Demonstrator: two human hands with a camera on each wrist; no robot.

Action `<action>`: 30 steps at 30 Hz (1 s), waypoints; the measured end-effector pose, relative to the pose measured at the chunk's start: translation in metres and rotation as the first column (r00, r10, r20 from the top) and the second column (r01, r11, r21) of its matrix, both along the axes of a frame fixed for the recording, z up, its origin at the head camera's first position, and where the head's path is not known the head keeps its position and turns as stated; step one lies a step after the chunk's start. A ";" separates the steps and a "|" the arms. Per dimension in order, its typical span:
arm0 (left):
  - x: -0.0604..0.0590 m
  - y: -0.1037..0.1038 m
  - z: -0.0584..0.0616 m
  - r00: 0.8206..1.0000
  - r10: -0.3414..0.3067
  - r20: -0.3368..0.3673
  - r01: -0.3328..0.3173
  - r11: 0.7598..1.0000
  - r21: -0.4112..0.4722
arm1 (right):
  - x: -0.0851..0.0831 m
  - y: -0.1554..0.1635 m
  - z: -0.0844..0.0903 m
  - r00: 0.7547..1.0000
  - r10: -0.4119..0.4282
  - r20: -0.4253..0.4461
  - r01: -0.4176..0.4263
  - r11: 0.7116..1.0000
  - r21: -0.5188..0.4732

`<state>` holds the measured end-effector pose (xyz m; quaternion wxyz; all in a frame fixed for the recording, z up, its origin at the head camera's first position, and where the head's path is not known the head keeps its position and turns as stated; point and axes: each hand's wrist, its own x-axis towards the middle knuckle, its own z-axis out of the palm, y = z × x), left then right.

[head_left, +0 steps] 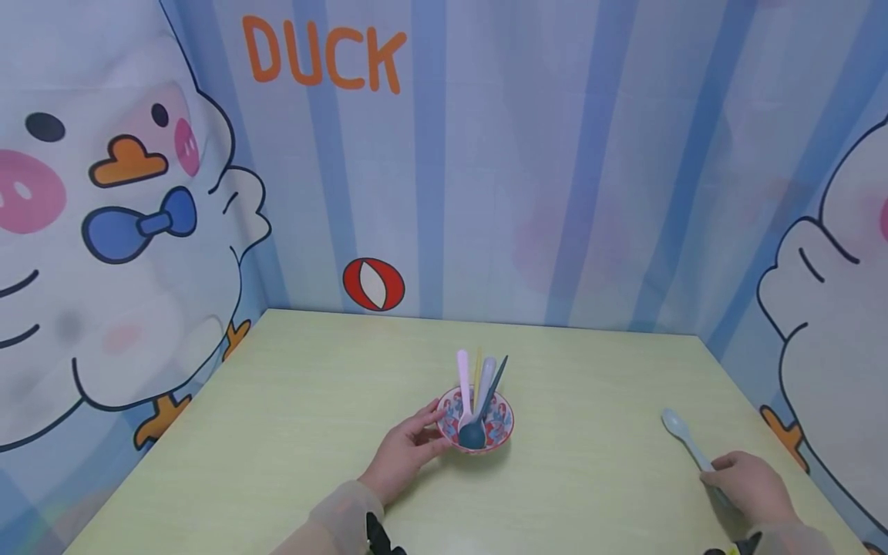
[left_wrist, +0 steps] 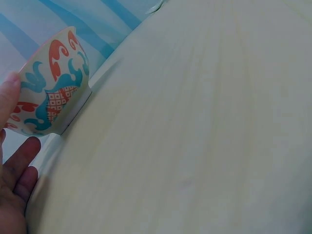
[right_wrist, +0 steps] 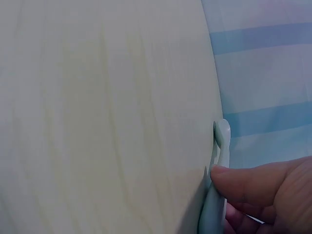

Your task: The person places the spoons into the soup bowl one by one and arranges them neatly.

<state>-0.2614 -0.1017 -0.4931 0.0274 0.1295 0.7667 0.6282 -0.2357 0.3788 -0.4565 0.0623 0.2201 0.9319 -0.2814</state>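
Near the middle of the table stands a small bowl [head_left: 501, 436] with a red and blue pattern. My left hand [head_left: 405, 449] holds it by its left side, thumb and fingertips at the wall. In the left wrist view the bowl [left_wrist: 58, 92] shows its patterned outside with a digit at the rim. Leaning in the bowl are a pink spoon [head_left: 463, 378], a thin yellow stick [head_left: 477, 378], a lavender utensil [head_left: 487, 378] and a dark teal spoon [head_left: 472, 435]. Over at the right, my right hand [head_left: 752, 486] pinches a light blue spoon [head_left: 683, 435] by its handle, its scoop pointing away.
The pale yellow table [head_left: 312, 401] ends at a back edge against a striped blue curtain [head_left: 513, 193]. Duck-printed cloth [head_left: 159, 301] hangs along the left side, with more at the right. A wide stretch of table lies between the two hands.
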 end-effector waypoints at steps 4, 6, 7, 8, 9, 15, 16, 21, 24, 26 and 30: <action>0.009 0.000 0.014 1.000 -0.005 0.001 0.005 1.000 0.002 | 0.000 0.000 0.000 1.000 0.004 0.004 -0.004 1.000 0.010; 0.012 0.000 0.018 1.000 -0.006 -0.001 0.006 1.000 0.005 | 0.001 0.001 0.000 1.000 0.007 0.002 -0.007 1.000 0.013; 0.013 0.000 0.019 1.000 -0.006 -0.002 0.006 1.000 0.006 | 0.001 0.001 0.000 1.000 0.005 0.002 -0.005 1.000 0.009; 0.013 0.000 0.020 1.000 -0.006 -0.003 0.006 1.000 0.008 | 0.001 0.001 0.000 1.000 0.005 0.003 -0.005 1.000 0.006; 0.014 0.000 0.020 1.000 -0.006 -0.003 0.006 1.000 0.010 | 0.001 0.001 0.000 1.000 0.009 0.003 -0.009 1.000 0.006; 0.013 0.001 0.018 1.000 -0.005 -0.007 0.005 1.000 0.018 | 0.002 0.002 0.000 1.000 0.015 0.027 -0.015 1.000 -0.014; 0.013 0.001 0.018 1.000 -0.005 -0.006 0.005 1.000 0.018 | 0.002 0.002 0.000 0.999 0.013 0.033 -0.013 1.000 -0.017; 0.013 0.001 0.019 1.000 -0.005 -0.002 0.005 1.000 0.012 | 0.001 0.002 -0.001 0.999 0.000 0.051 0.001 1.000 -0.027; 0.013 0.001 0.018 1.000 -0.005 -0.002 0.005 1.000 0.013 | 0.000 0.002 -0.002 0.999 0.000 0.050 0.002 0.999 -0.045; 0.012 0.001 0.018 1.000 -0.005 -0.002 0.005 1.000 0.013 | -0.001 0.003 -0.002 0.999 0.005 0.050 -0.001 0.998 -0.066; 0.013 0.001 0.019 1.000 -0.007 0.001 0.007 1.000 0.013 | -0.001 0.005 -0.004 0.999 0.017 0.046 -0.012 0.995 -0.098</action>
